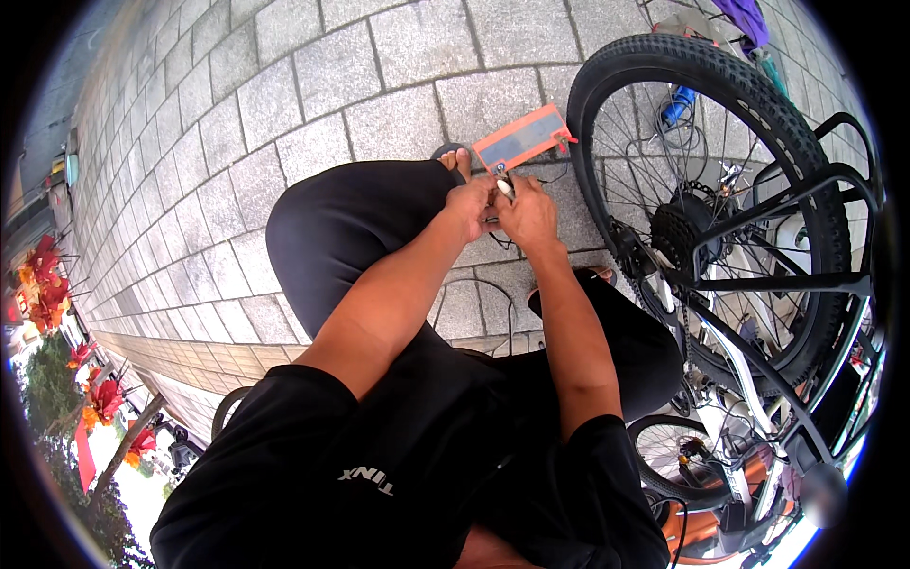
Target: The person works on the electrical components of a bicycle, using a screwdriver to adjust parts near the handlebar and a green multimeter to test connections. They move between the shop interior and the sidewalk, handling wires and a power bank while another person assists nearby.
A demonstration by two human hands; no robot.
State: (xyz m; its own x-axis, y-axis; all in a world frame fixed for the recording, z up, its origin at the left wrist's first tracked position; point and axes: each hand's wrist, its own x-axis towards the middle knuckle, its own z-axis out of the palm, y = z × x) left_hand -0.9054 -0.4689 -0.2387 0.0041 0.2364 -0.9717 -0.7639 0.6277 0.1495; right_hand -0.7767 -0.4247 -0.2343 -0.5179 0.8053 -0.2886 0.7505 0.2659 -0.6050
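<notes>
My left hand [467, 204] and my right hand [529, 214] meet just past my knees, fingers closed close together. A small white-and-dark object [505, 189] sticks out of my right hand's grip; its kind cannot be made out. What my left fingers pinch is mostly hidden between the hands. A thin black cable [502, 242] hangs just below them. Right beyond my fingertips lies a flat orange box [521, 138] with a grey panel, a red piece at its right end.
At my right a bicycle rear wheel [590, 180] stands on the paving, with a black rack [806, 283] and sprockets [675, 232]. A blue cylindrical thing [679, 106] shows behind the spokes. Another, smaller wheel [654, 465] is at lower right. Grey paving blocks [332, 71] spread ahead and left.
</notes>
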